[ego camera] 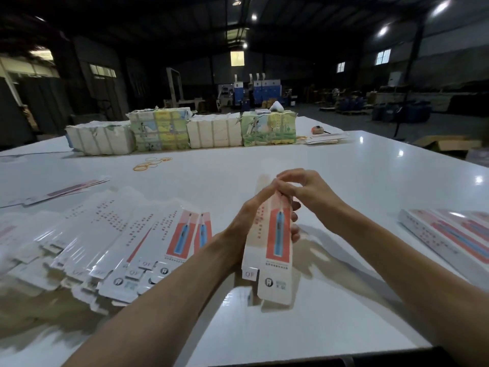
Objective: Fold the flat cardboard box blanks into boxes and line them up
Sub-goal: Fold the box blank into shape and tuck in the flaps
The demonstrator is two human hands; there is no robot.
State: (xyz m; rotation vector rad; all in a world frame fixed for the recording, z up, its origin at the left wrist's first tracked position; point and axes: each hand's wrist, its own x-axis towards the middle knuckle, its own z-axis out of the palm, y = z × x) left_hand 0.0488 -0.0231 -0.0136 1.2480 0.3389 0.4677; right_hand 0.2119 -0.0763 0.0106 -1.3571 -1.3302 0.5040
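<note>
A long white and red box blank (pixel 275 250), partly opened into a tube, stands upright over the white table (pixel 264 160) in front of me. My left hand (pixel 251 215) grips it round the middle from the left, fingertips showing on its right edge. My right hand (pixel 299 189) pinches the flap at its top end. A fanned pile of flat blanks (pixel 111 239) lies to the left. Folded boxes (pixel 455 237) lie side by side at the right edge.
Four wrapped bundles of printed sheets (pixel 182 129) stand in a row at the table's far side. Loose rubber bands (pixel 150 164) lie in front of them. A few more flat blanks (pixel 66 192) lie at the far left, and a small stack (pixel 322 139) beside the rightmost bundle.
</note>
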